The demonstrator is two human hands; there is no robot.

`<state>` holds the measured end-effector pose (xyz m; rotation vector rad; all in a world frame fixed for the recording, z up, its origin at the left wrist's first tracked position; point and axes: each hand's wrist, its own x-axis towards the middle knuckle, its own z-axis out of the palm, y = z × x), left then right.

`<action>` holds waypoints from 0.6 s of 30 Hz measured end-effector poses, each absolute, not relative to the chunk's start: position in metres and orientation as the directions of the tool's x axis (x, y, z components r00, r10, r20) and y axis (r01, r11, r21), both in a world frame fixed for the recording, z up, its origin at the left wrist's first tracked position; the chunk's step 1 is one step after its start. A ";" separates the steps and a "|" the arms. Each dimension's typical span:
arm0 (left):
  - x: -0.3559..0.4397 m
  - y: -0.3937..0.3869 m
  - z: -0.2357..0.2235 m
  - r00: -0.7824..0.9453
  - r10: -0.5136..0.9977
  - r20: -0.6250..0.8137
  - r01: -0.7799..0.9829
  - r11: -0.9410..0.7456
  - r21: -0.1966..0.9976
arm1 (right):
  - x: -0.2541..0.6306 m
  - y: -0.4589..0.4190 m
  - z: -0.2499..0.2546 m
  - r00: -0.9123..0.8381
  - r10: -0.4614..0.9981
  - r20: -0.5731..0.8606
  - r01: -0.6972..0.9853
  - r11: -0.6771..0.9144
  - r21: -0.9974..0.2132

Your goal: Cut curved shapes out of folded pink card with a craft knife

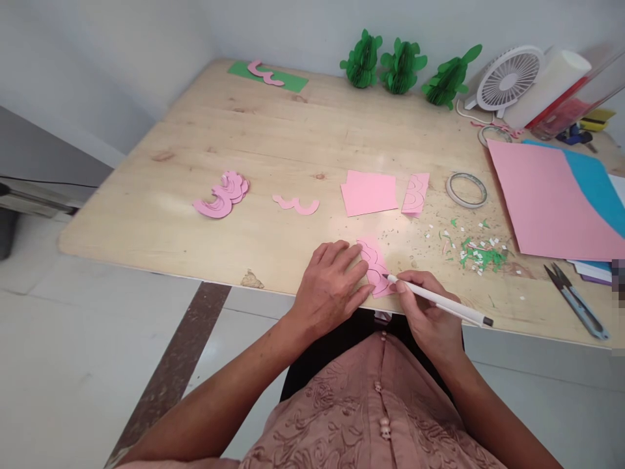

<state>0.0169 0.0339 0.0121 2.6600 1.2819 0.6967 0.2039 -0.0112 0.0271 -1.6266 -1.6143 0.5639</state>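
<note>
My right hand (432, 319) is closed round a white pen (444, 302) with a dark end cap. The pen's tip touches a small pink paper piece (377, 257) at the table's front edge, on which curved lines are drawn. My left hand (332, 280) lies flat with fingers stretched out, its fingertips pressing the left side of that piece. Beyond the hands lie a stack of pink paper rectangles (371, 193), a folded pink piece with drawn scallops (415, 194) and a wavy pink cutout (297, 204).
A pile of pink cutouts (222, 195) lies left. Green paper figures (362, 60) stand at the back near a white fan (509, 79). Right are a tape roll (466, 190), paper scraps (481, 255), thread snips (577, 301) and a large pink sheet (556, 202).
</note>
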 end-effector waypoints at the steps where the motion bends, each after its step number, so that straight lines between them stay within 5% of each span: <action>1: 0.017 0.034 0.012 0.541 0.764 0.353 0.714 -0.638 0.287 | 0.204 -0.012 0.027 0.108 0.973 0.203 0.617 0.095 -0.782; 4: 0.017 0.034 0.012 0.544 0.764 0.346 0.715 -0.638 0.286 | 0.204 -0.012 0.027 0.056 0.964 0.259 0.600 0.174 -0.781; 10: 0.017 0.034 0.011 0.540 0.761 0.358 0.712 -0.640 0.287 | 0.206 -0.008 0.021 -0.163 0.891 0.425 0.715 0.403 -0.571; 18: 0.017 0.035 0.010 0.549 0.756 0.356 0.718 -0.644 0.262 | 0.204 -0.007 0.020 -0.205 0.853 0.480 0.765 0.446 -0.466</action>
